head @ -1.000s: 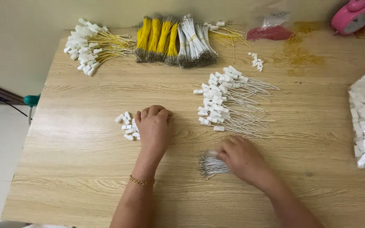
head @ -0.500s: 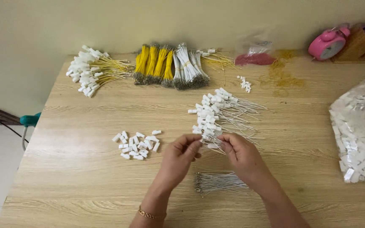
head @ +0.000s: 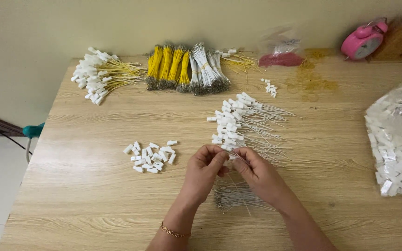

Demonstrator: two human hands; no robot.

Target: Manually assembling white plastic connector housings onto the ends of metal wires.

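My left hand and my right hand meet above the wooden table, fingertips together. Between them they pinch a small white connector with a thin white wire coming out of it. Left of my left hand lies a small heap of loose white connectors. Under my right wrist sits a bundle of bare white wires. Just beyond my fingers spreads a pile of white wires with connectors fitted.
At the back lie yellow wires with white connectors, tied yellow and white wire bundles, a clear bag with red contents and a pink alarm clock. A plastic bag of white connectors fills the right edge.
My left hand left the loose connectors and my right hand left the bare wire bundle. Both rose to the middle and now pinch a connector and wire together.
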